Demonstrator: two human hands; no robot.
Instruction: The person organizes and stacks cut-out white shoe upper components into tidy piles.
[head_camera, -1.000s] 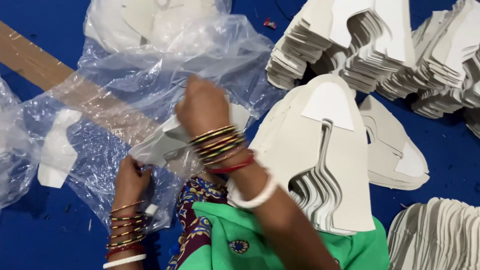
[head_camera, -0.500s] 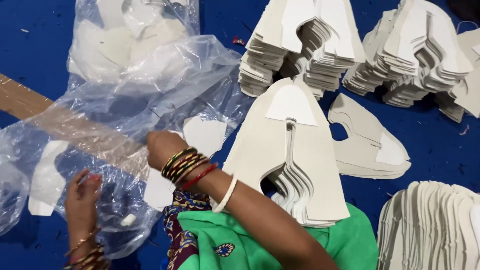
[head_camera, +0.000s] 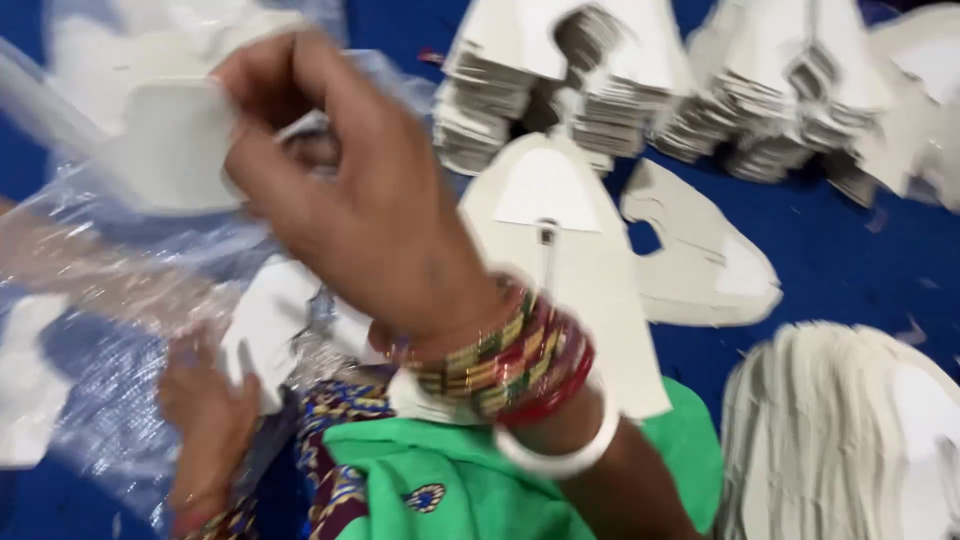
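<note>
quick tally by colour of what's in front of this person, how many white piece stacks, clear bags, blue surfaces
White: 5 cut-piece stacks, the top middle stack, top right stack, centre stack, flat pile beside it, bottom right stack
White: 1 loose piece in the right hand, held piece
Clear: 1 plastic bag
Blue: 1 surface
Total: 8

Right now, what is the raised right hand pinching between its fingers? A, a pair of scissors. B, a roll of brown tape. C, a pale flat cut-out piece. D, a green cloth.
C: the right hand, lifted close to the camera, grips a pale flat cut-out piece at its fingertips, blurred by motion, above the clear plastic bag.
</note>
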